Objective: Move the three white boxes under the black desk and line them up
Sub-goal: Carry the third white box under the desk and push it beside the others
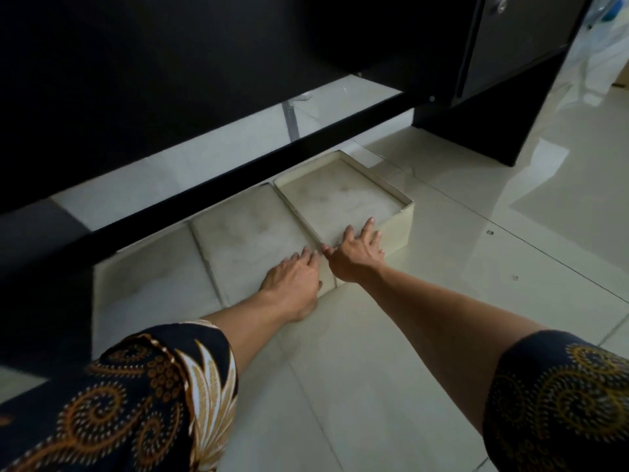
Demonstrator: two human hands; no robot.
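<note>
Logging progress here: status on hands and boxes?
Left hand flat on middle box. Right hand flat on right box. Three boxes abreast at black desk. Nothing in the way.

A glossy floor of large pale cream tiles [510, 253] with thin grout lines fills the lower and right parts of the view, catching soft reflections of light, and a blue-green, blurred object [611, 10] sits at the top right corner.
</note>
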